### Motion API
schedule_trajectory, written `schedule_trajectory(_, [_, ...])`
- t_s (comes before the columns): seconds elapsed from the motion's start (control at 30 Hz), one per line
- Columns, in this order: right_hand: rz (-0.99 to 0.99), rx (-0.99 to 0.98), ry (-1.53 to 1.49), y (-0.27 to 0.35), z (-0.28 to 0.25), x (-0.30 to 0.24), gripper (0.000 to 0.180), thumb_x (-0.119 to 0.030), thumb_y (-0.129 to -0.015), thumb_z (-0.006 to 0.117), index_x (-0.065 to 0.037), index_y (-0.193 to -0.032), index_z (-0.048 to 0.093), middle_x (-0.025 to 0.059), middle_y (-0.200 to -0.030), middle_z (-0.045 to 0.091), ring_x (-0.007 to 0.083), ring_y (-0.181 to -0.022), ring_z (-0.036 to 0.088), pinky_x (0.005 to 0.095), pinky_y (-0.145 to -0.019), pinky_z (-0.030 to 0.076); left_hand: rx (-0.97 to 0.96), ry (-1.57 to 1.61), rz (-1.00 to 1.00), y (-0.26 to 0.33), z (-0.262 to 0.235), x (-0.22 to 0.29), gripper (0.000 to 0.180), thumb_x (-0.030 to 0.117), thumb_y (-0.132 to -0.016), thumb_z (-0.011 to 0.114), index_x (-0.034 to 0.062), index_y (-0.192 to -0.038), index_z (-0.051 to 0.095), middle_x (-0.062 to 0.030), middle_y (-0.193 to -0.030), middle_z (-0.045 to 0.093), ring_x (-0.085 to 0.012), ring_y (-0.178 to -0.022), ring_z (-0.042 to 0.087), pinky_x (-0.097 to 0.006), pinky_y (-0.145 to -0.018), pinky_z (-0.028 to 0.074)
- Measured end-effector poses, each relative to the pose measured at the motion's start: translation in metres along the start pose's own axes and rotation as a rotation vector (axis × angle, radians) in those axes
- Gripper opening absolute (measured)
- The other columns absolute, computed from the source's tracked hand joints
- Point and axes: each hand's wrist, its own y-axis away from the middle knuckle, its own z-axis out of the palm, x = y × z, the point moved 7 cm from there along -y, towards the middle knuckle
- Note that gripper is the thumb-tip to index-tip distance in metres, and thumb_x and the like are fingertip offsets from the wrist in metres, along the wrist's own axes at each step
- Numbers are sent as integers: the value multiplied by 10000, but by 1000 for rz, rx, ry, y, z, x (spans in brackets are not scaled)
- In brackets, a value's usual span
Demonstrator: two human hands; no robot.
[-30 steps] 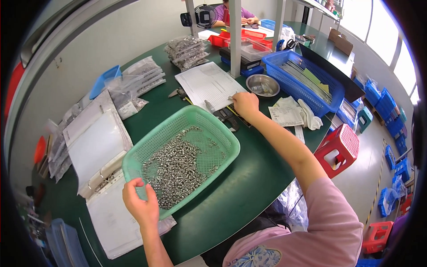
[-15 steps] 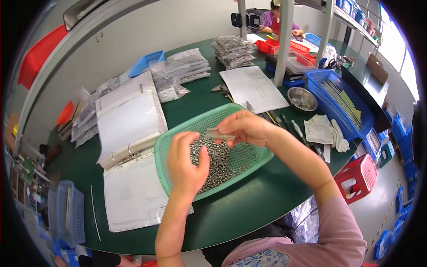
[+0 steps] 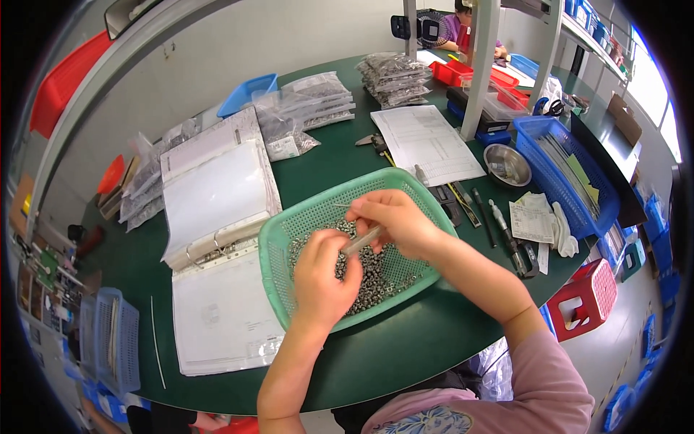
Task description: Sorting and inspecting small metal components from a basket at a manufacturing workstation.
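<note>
A green perforated plastic basket (image 3: 271, 286) holds a mass of small metal parts (image 3: 372, 278), too small to name. Above it, both hands meet at a short, clear tube-like piece (image 3: 363, 241). My left hand (image 3: 322, 282) has its fingertips closed on the lower left end of that piece. My right hand (image 3: 397, 223) grips the other end with its lower fingers. Between its thumb and index finger sticks out a thin metal pin (image 3: 341, 205). What lies inside the clear piece cannot be made out.
An open ring binder (image 3: 217, 188) lies left of the basket. Bagged parts (image 3: 394, 78) and a paper sheet (image 3: 426, 145) lie behind. Rightward are pen-like tools (image 3: 506, 231), a metal bowl (image 3: 507, 165) and a blue basket (image 3: 607, 210). Another person (image 3: 452, 32) sits at the far side.
My left hand has moved right and closed on the clear piece, which was in my right hand alone. The piece is now tilted, and a thin pin shows at my right fingertips.
</note>
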Motion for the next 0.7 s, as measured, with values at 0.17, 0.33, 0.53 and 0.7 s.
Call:
schedule_trajectory(0.17, [-154,57,190,-2,12,-4,208,-197,-859,526,-4,-814,590,-20,-546,482,30,-408,395,179,-374,323,-58,23,-190,6,5,-10,159,62,-657,607,39,-770,497,-67,-711,550,-236,-555,554,-326,-487,434])
schedule_trajectory(0.33, [-307,62,384,4,12,-9,237,-204,-869,510,4,-786,590,-22,-552,475,31,-440,401,180,-393,330,-256,73,-286,10,13,-11,93,106,-704,583,44,-703,513,-69,-638,548,-229,-545,547,-316,-487,429])
schedule_trajectory(0.53, [-222,192,139,9,-6,-12,427,-316,-909,418,-24,-608,497,-27,-527,419,37,-504,384,214,-453,333,-138,350,-581,23,6,-39,205,218,-821,517,32,-734,522,-55,-637,543,-157,-555,529,-275,-512,423])
schedule_trajectory(0.7, [-229,-44,277,12,12,-9,461,-313,-917,405,-36,-549,421,-33,-507,373,47,-488,318,244,-420,290,135,709,-600,18,-8,-44,239,218,-873,428,-2,-813,500,-88,-732,516,-151,-605,530,-259,-534,432])
